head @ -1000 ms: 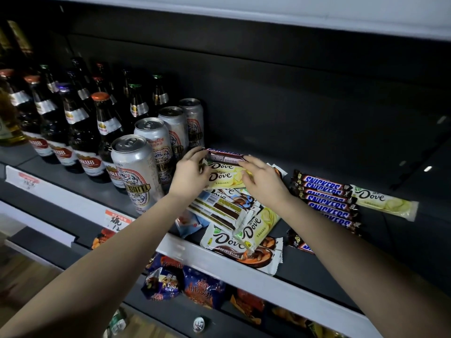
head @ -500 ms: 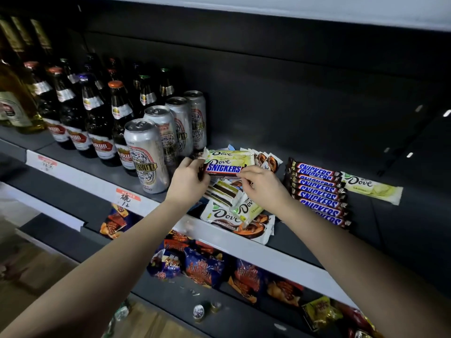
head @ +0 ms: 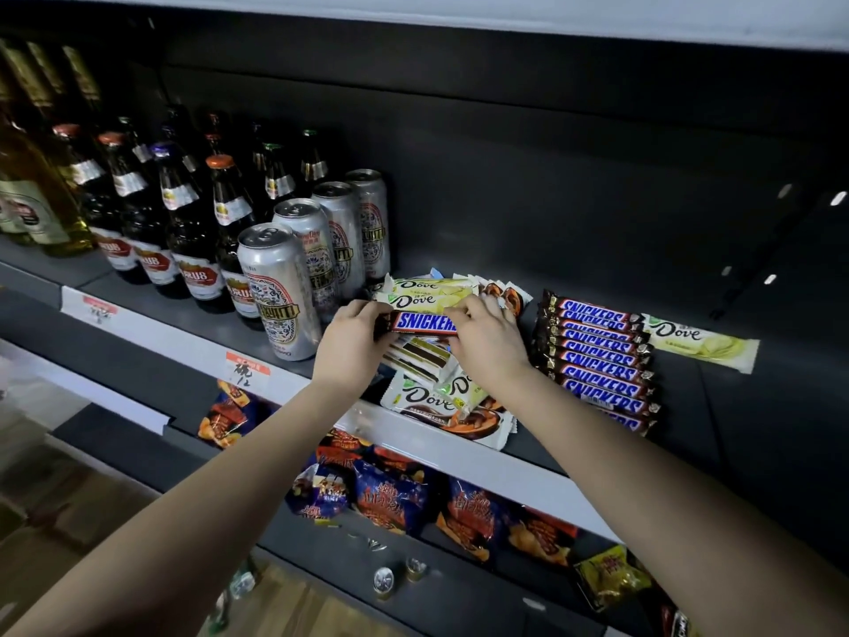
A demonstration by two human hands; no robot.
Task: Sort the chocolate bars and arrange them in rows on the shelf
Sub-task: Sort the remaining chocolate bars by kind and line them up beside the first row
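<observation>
Dark store shelf (head: pixel 753 406), beer cans (head: pixel 280 287) on the left, chocolate to their right. Left hand (head: pixel 351 344) and right hand (head: pixel 489 344) each pinch one end of a Snickers bar (head: pixel 425 323), held flat above the mixed pile (head: pixel 441 397). The end grip keeps it level and label up, likely so it drops straight into the Snickers row (head: pixel 597 365) just right of the pile. Two yellow Dove bars (head: pixel 429 294) touch its far edge; can't tell if the fingers carry them too. Lone yellow Dove bar (head: pixel 703 344) lies beside the row's back right end, probably seeding the next row. Judging roughly midway, pile not yet cleared
</observation>
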